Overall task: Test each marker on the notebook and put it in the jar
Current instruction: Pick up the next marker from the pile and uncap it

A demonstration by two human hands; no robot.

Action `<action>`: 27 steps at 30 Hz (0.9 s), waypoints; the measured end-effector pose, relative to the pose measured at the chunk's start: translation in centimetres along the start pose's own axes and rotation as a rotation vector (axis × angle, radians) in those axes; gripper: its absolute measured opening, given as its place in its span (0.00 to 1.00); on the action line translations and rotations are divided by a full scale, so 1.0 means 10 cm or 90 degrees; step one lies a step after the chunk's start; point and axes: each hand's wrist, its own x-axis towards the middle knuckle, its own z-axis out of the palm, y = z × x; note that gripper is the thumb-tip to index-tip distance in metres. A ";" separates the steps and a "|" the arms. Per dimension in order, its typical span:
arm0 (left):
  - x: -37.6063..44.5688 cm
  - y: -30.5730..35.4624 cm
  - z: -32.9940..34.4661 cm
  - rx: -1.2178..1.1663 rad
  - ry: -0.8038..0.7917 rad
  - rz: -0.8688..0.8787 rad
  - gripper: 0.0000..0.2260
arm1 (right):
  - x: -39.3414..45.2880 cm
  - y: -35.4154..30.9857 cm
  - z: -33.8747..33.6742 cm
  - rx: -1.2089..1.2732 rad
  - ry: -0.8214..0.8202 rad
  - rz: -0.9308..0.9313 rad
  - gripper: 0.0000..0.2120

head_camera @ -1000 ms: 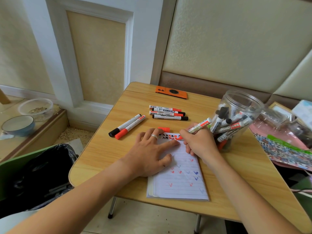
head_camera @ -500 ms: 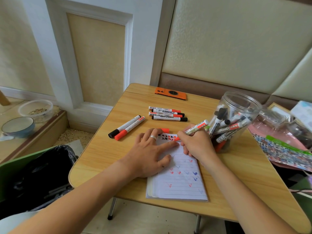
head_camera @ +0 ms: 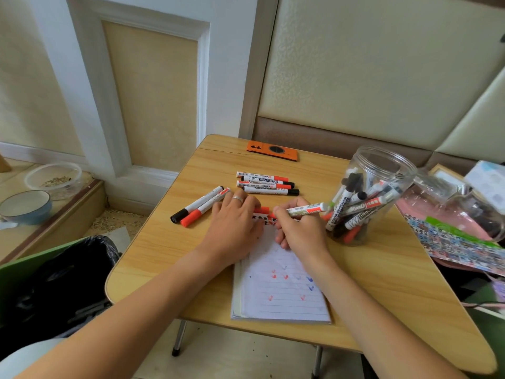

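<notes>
Marker [head_camera: 306, 209] pinched in my right hand [head_camera: 300, 231], tip down on the notebook [head_camera: 281, 296].
My left hand [head_camera: 232, 231] lies flat, fingers straight, pressing the page; the jar [head_camera: 382, 160] of markers stands just right on the table [head_camera: 382, 283].

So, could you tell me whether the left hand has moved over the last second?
Yes. The left hand has slid away from the person, up the notebook, so its ringed finger now lies close to the four loose markers.

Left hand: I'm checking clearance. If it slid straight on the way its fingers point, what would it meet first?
Likely the four markers lying just beyond the left hand; its fingertips look close to them, though depth is unclear.
</notes>
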 end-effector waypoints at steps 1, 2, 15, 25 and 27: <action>0.03 0.00 0.02 0.019 0.005 -0.008 0.15 | -0.01 0.00 0.00 -0.001 0.000 -0.003 0.05; 0.06 -0.01 0.03 0.031 0.001 -0.017 0.15 | -0.01 -0.01 0.01 0.000 -0.001 -0.004 0.05; 0.17 -0.04 0.03 -0.069 0.058 -0.059 0.09 | 0.00 -0.02 -0.06 0.133 -0.012 0.032 0.05; 0.05 0.01 -0.04 -0.075 0.072 0.062 0.07 | -0.02 -0.02 -0.09 0.106 -0.077 -0.011 0.07; 0.02 0.03 -0.06 -0.079 0.053 0.096 0.06 | -0.02 -0.03 -0.09 0.103 -0.087 -0.014 0.07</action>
